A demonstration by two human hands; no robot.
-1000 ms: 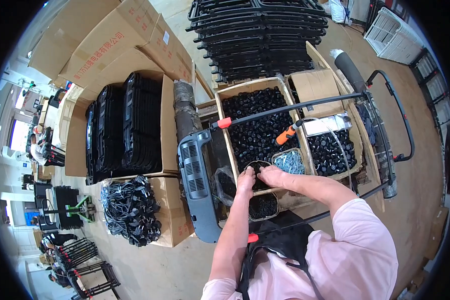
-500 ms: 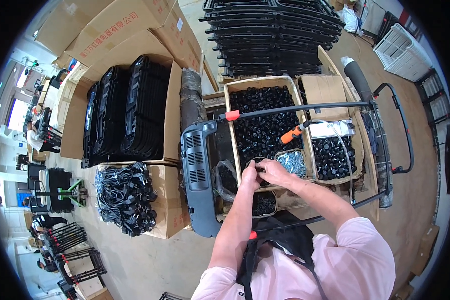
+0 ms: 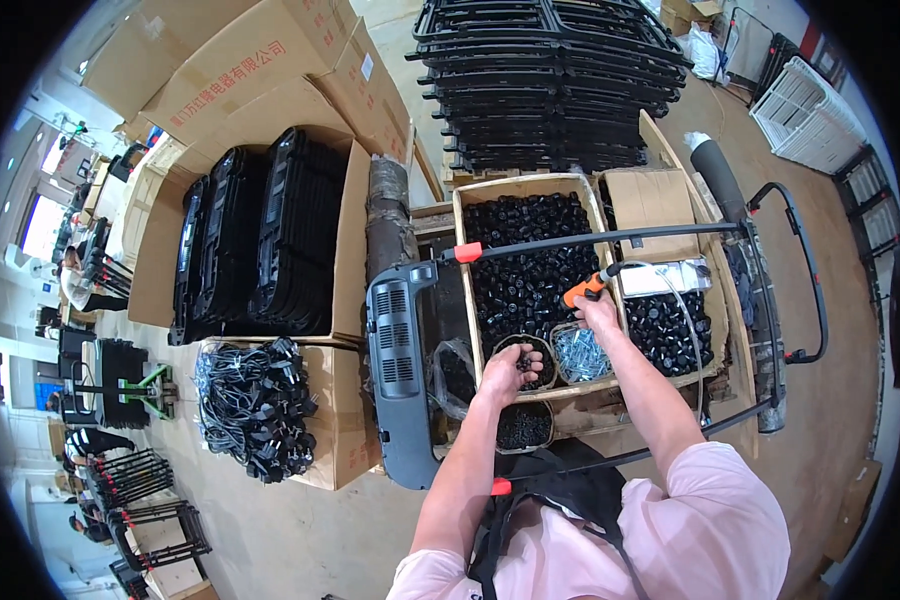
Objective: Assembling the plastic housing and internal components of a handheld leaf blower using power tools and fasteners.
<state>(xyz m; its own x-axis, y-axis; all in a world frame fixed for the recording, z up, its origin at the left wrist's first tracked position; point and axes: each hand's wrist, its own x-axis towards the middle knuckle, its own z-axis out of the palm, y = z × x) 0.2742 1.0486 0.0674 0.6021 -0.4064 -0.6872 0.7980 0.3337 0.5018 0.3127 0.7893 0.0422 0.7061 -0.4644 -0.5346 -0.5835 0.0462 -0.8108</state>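
Observation:
My left hand point(image 3: 508, 374) is curled palm up around several small black parts, over a small tub point(image 3: 541, 368) of similar dark pieces. My right hand point(image 3: 598, 314) is at the handle of an orange power screwdriver point(image 3: 583, 290), its fingers closed about the lower end and partly hidden. A pale cable or hose runs from the tool over to the right. Between my hands is a tub of silver screws point(image 3: 581, 354). A black frame point(image 3: 590, 238) with red clips and a grey slotted panel point(image 3: 394, 345) lies across the boxes in front of me.
A big box of black caps point(image 3: 530, 235) stands ahead, with more black caps point(image 3: 662, 325) to its right. At the left are a carton of black panels point(image 3: 300, 220) and a bundle of plugs and cords point(image 3: 260, 405). Stacked black frames point(image 3: 550, 90) rise at the back.
My hands have parted. The right moved from beside the left up to the orange screwdriver; the left turned palm up, showing small black parts. The whole view has shifted slightly.

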